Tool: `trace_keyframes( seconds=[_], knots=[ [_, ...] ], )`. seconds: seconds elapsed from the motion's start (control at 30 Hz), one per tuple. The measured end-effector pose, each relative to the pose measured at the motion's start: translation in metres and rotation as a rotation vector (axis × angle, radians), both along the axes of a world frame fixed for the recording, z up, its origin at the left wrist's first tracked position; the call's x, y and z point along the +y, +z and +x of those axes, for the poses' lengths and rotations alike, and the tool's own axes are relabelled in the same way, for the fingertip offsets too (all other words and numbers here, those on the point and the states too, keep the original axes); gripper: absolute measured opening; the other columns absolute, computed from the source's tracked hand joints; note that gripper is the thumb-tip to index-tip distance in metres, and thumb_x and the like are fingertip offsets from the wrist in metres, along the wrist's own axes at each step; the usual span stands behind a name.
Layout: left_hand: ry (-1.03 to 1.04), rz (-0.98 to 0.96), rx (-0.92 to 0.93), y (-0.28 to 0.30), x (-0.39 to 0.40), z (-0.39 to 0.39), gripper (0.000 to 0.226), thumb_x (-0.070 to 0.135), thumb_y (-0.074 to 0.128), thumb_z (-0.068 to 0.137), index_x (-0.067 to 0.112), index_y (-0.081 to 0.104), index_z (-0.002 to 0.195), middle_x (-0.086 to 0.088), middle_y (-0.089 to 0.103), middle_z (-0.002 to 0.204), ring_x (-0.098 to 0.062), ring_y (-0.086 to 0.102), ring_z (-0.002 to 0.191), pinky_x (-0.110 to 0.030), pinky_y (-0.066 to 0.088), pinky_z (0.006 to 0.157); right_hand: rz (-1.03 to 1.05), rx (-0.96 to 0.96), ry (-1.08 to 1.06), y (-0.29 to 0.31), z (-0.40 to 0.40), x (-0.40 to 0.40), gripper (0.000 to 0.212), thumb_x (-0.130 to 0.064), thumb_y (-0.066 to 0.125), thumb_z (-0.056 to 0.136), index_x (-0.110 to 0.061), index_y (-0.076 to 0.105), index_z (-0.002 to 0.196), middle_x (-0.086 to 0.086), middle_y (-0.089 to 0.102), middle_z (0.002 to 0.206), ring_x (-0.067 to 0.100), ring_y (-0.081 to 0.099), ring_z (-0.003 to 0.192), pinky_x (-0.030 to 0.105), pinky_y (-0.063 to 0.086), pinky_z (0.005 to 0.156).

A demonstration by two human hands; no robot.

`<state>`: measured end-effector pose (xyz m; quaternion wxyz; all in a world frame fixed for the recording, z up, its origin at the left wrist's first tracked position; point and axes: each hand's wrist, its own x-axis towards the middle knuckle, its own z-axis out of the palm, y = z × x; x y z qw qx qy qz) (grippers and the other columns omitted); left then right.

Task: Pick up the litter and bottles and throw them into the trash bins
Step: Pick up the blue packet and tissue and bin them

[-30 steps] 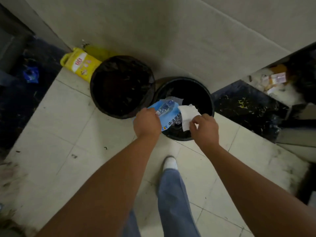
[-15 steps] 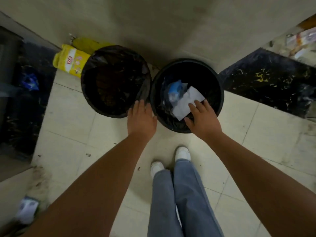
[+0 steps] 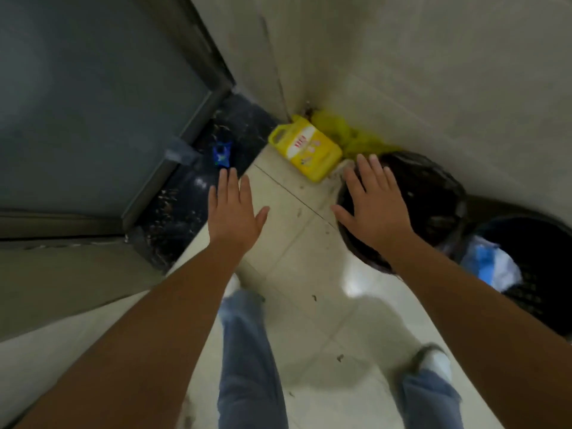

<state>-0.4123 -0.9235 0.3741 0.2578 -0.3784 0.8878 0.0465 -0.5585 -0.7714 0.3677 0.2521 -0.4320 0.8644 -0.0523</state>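
Note:
Two black trash bins stand against the wall on the right. The nearer bin [image 3: 439, 193] has a black liner and looks dark inside. The far-right bin [image 3: 526, 292] holds a blue wrapper and white paper [image 3: 495, 267]. My left hand [image 3: 233, 212] is open, fingers spread, above the edge of the floor tiles. My right hand [image 3: 374, 199] is open too, hovering over the nearer bin's left rim. A small blue wrapper [image 3: 221, 154] lies on the dark floor strip just beyond my left fingertips. A yellow plastic jug [image 3: 306, 148] lies in the corner.
A grey door [image 3: 93, 103] with a dark frame fills the left side. A crumpled yellow bag [image 3: 346, 133] sits in the corner behind the jug. My jeans-clad legs [image 3: 250, 360] and a white shoe [image 3: 435, 363] stand on the pale tiles.
The white paper has left my right hand and lies in the far-right bin with the blue wrapper. My view has swung left toward the door, and both empty hands moved left.

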Motion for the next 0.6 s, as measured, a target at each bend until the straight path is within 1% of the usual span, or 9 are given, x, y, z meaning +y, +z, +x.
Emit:
trace_keyframes(
  seconds=[0.1, 0.2, 0.33, 0.4, 0.43, 0.47, 0.5, 0.53, 0.6],
  knots=[
    [0.028, 0.035, -0.02, -0.017, -0.097, 0.037, 0.072, 0.047, 0.029, 0.1, 0.005, 0.0, 0.151, -0.016, -0.006, 0.161, -0.029, -0.008, 0.149, -0.042, 0.002, 0.123, 0.049, 0.007, 0.017, -0.019, 0.025, -0.102, 0.069, -0.05, 0.029, 0.084, 0.005, 0.052, 0.12, 0.035, 0.056, 0.124, 0.054, 0.051, 0.114, 0.067, 0.043, 0.087],
    [0.069, 0.05, 0.012, -0.032, -0.178, 0.068, 0.074, 0.045, 0.036, 0.099, 0.004, 0.003, 0.151, -0.017, -0.002, 0.16, -0.029, -0.006, 0.149, -0.043, 0.004, 0.122, 0.069, -0.007, 0.0, -0.04, 0.05, -0.188, 0.067, -0.045, 0.035, 0.078, 0.006, 0.054, 0.119, 0.036, 0.056, 0.124, 0.056, 0.05, 0.115, 0.068, 0.041, 0.089],
    [0.159, 0.032, 0.061, -0.069, -0.258, 0.094, 0.074, 0.044, 0.04, 0.098, 0.003, 0.008, 0.15, -0.018, 0.005, 0.16, -0.03, -0.001, 0.149, -0.043, 0.007, 0.122, 0.112, 0.026, 0.098, -0.075, 0.076, -0.276, 0.065, -0.044, 0.036, 0.076, 0.003, 0.058, 0.114, 0.032, 0.062, 0.117, 0.052, 0.057, 0.108, 0.065, 0.046, 0.082],
    [0.18, 0.032, 0.089, -0.1, -0.284, 0.101, 0.074, 0.046, 0.038, 0.098, 0.002, 0.01, 0.15, -0.018, 0.007, 0.16, -0.03, 0.001, 0.149, -0.043, 0.008, 0.122, 0.102, 0.057, 0.145, -0.104, 0.082, -0.308, 0.066, -0.045, 0.034, 0.077, 0.002, 0.057, 0.117, 0.029, 0.062, 0.119, 0.049, 0.057, 0.111, 0.062, 0.045, 0.086],
    [0.187, 0.039, 0.101, -0.119, -0.294, 0.102, 0.074, 0.047, 0.038, 0.098, 0.002, 0.01, 0.15, -0.018, 0.007, 0.16, -0.03, 0.001, 0.149, -0.043, 0.008, 0.122, 0.086, 0.058, 0.145, -0.121, 0.085, -0.322, 0.068, -0.046, 0.031, 0.078, 0.001, 0.053, 0.122, 0.029, 0.058, 0.126, 0.047, 0.052, 0.118, 0.058, 0.039, 0.095],
    [0.195, 0.05, 0.105, -0.139, -0.303, 0.103, 0.074, 0.047, 0.037, 0.098, 0.003, 0.009, 0.15, -0.017, 0.006, 0.16, -0.029, 0.001, 0.149, -0.042, 0.008, 0.122, 0.069, 0.062, 0.144, -0.139, 0.088, -0.335, 0.07, -0.049, 0.028, 0.081, -0.001, 0.044, 0.131, 0.028, 0.046, 0.138, 0.045, 0.04, 0.129, 0.052, 0.027, 0.106],
    [0.205, 0.058, 0.104, -0.161, -0.311, 0.104, 0.074, 0.047, 0.036, 0.098, 0.004, 0.008, 0.15, -0.016, 0.006, 0.16, -0.028, 0.001, 0.149, -0.042, 0.009, 0.122, 0.068, 0.067, 0.158, -0.161, 0.09, -0.346, 0.069, -0.05, 0.026, 0.086, -0.005, 0.029, 0.139, 0.024, 0.029, 0.149, 0.04, 0.023, 0.14, 0.045, 0.014, 0.114],
    [0.222, 0.063, 0.113, -0.184, -0.318, 0.104, 0.073, 0.047, 0.036, 0.098, 0.005, 0.007, 0.15, -0.015, 0.007, 0.16, -0.027, 0.002, 0.149, -0.041, 0.01, 0.122, 0.083, 0.04, 0.179, -0.184, 0.092, -0.355, 0.067, -0.049, 0.028, 0.091, -0.009, 0.016, 0.143, 0.019, 0.013, 0.156, 0.034, 0.007, 0.145, 0.041, 0.004, 0.118],
    [0.251, 0.046, 0.17, -0.232, -0.331, 0.105, 0.07, 0.044, 0.038, 0.099, 0.005, 0.011, 0.15, -0.013, 0.012, 0.16, -0.025, 0.008, 0.149, -0.042, 0.016, 0.121, 0.135, 0.017, 0.199, -0.235, 0.093, -0.373, 0.066, -0.046, 0.032, 0.095, -0.014, 0.003, 0.145, 0.012, -0.001, 0.158, 0.028, -0.007, 0.146, 0.04, -0.003, 0.12]
  ],
)
